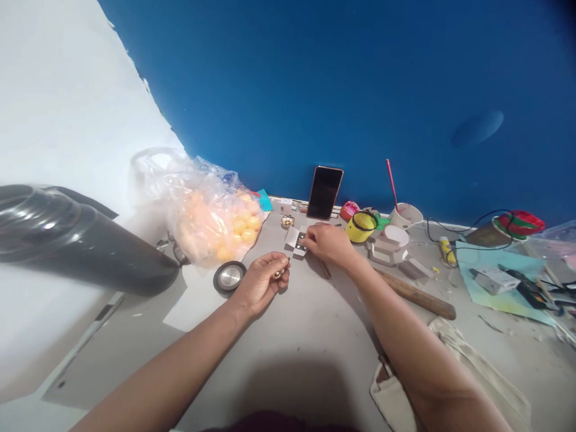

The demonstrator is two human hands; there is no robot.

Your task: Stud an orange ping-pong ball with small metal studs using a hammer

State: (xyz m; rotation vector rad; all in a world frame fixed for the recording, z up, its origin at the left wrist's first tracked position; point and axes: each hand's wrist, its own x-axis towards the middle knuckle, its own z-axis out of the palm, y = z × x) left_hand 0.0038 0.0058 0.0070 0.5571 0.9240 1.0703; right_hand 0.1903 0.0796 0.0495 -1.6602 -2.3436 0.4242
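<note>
My left hand (261, 285) is closed, palm partly up, around a small shiny gold-coloured piece (279, 273). To its right and farther back, the fingers of my right hand (330, 243) are pressed together and reach down into a small open white box (291, 236). Small dark and shiny pieces show inside the box, too small to name. Whether the right fingertips pinch one of them is hidden. Just behind the box stands a little gold-coloured bowl-like container (288, 221). A round black-rimmed metal lid (230, 277) lies left of my left hand.
A clear plastic bag of orange balls (211, 231) and a large dark cylinder (85, 240) stand left. A phone (324, 192) leans on the blue wall. A yellow cup (361, 227), a white cup (407, 215), a wooden stick (418, 295) and cloth (477, 360) are right.
</note>
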